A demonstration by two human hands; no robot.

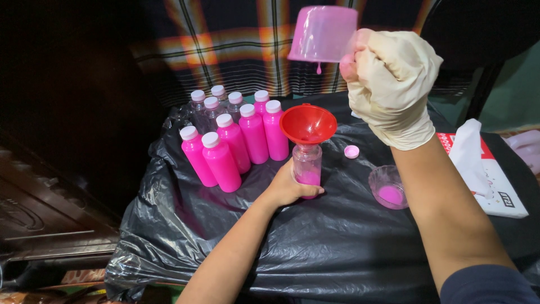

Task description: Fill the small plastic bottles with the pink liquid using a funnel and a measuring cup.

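The right hand, in a pale glove, is closed in a fist around the handle of a pink cup, held high and tipped, with a pink drop hanging from its lower rim. The cup hangs above and slightly right of a red funnel, which sits in the mouth of a small clear bottle with pink liquid at its bottom. The bare left hand wraps around the lower part of that bottle, which stands on a black plastic sheet. Just right of the funnel lies a loose pink cap, and nearer the right arm a small clear bowl holds pink liquid. To the left stands a cluster of capped bottles, the front ones filled pink. A tissue box sits at the far right.
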